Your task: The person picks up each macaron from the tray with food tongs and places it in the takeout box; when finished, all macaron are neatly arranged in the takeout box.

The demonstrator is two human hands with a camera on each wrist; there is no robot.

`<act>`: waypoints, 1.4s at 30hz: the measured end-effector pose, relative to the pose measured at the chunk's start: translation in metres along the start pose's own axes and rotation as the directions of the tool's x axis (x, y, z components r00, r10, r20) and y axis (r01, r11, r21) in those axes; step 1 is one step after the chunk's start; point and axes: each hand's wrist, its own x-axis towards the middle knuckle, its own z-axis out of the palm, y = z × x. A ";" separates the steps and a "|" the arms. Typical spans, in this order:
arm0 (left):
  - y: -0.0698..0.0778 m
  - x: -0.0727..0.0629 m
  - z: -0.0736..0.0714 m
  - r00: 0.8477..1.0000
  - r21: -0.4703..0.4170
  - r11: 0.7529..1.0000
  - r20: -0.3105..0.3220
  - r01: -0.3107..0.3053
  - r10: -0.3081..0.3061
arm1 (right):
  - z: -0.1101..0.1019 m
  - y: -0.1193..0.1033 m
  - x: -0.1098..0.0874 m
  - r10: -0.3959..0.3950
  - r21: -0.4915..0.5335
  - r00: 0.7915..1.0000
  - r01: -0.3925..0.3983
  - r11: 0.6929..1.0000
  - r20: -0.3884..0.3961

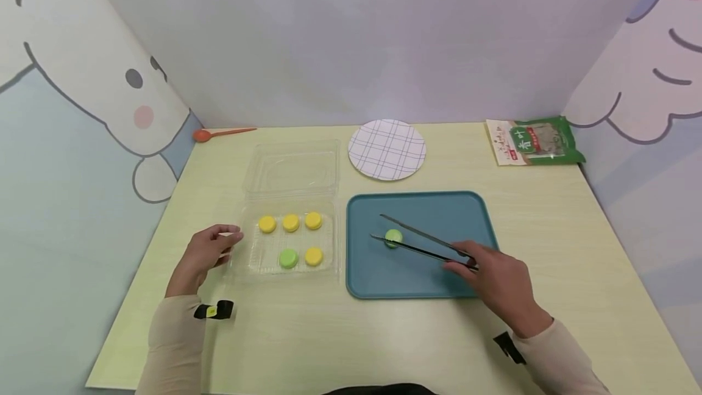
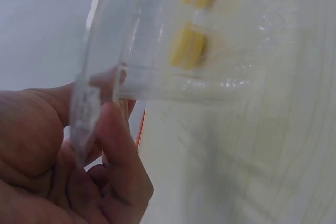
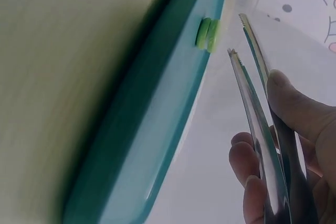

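My left hand (image 1: 205, 255) pinches the left rim of a clear plastic box (image 1: 303, 239) between thumb and fingers. Inside the box are several yellow macarons (image 1: 290, 222) and one green macaron (image 1: 288, 258). With my right hand (image 1: 501, 282) I hold metal tongs (image 3: 260, 124), their serrated tips spread apart. Those tips hang above a blue tray (image 1: 417, 282), where another green macaron (image 3: 207, 34) sits. The right wrist view shows a gap between the tips and this macaron. From the head, one tong arm crosses in front of it.
The box's clear lid (image 1: 293, 169) lies folded back behind it. Farther back are a checked round plate (image 1: 387, 150), a red spoon (image 1: 203, 135) at the left and a green-and-white food packet (image 1: 534, 141) at the right. A wall borders the table's back edge.
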 end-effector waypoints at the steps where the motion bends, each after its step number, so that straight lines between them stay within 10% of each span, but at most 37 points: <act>1: 0.000 0.000 0.000 1.000 -0.004 1.000 0.001 -0.004 0.004 | -0.001 0.000 -0.001 0.005 0.001 1.000 -0.005 1.000 0.003; 42: 0.002 -0.001 0.000 1.000 0.006 1.000 -0.003 0.001 -0.001 | -0.006 0.009 -0.014 0.011 -0.046 1.000 -0.010 0.999 0.020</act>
